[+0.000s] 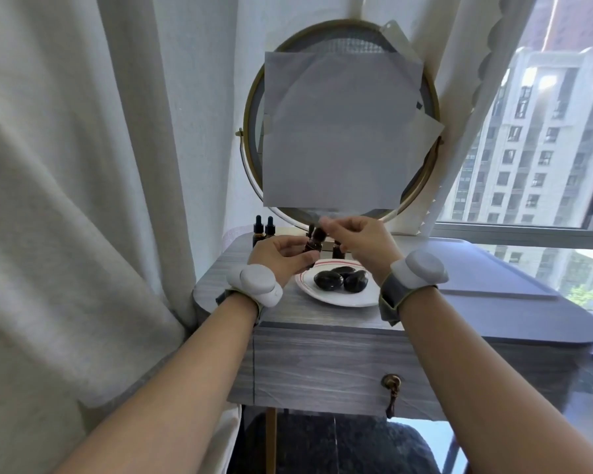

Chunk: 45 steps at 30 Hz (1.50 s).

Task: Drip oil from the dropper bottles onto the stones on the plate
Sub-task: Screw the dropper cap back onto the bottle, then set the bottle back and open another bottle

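On the table (pixel 322 318), two spare bottles (pixel 264 230) stand at the back left, just beyond the left hand (pixel 276 256). That hand's fingers curl round a dark bottle (pixel 313 247), holding it upright between both hands. The right hand (pixel 360 241) pinches the bottle's cap (pixel 318 233) from above. Nearer and to the right, three black stones (pixel 329 280) lie touching on the plate (pixel 339 301), below the right wrist.
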{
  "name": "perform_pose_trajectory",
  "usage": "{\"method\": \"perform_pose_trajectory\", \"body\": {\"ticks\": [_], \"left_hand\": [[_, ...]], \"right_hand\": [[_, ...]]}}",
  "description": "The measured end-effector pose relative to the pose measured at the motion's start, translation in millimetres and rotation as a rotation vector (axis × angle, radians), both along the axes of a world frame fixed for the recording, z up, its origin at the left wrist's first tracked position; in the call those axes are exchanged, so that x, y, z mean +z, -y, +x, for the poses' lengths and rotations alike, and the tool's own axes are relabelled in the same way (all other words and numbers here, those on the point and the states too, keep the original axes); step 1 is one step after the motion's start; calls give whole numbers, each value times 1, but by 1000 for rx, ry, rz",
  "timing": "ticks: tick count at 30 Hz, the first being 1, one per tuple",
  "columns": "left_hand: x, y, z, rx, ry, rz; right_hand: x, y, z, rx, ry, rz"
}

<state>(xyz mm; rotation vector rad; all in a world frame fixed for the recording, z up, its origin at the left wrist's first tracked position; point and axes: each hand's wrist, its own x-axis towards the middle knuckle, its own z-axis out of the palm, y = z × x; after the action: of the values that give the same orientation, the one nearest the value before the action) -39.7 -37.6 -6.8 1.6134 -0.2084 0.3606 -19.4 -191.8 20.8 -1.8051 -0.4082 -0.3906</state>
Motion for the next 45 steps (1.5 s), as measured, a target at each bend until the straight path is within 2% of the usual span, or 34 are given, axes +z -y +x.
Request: {"method": "perform_pose_trajectory", "body": {"ticks": [5, 12, 18, 22, 24, 31, 45], "left_hand": [[15, -18, 16, 92, -133, -12], [10, -29, 51, 193, -284, -42], [5, -29, 79, 300, -221, 143], [4, -33, 89, 412, -235, 442], [1, -34, 90, 455, -219, 511], [-3, -36, 97, 417, -302, 637], [1, -32, 105, 472, -389, 636]], "right_hand": [[7, 16, 15, -109, -56, 131], [9, 36, 45, -181, -101, 194], [13, 41, 70, -185, -107, 177], [12, 43, 82, -189, -117, 171], [10, 44, 84, -195, -110, 170], [7, 42, 84, -174, -83, 141], [-1, 42, 78, -198, -38, 75]]}}
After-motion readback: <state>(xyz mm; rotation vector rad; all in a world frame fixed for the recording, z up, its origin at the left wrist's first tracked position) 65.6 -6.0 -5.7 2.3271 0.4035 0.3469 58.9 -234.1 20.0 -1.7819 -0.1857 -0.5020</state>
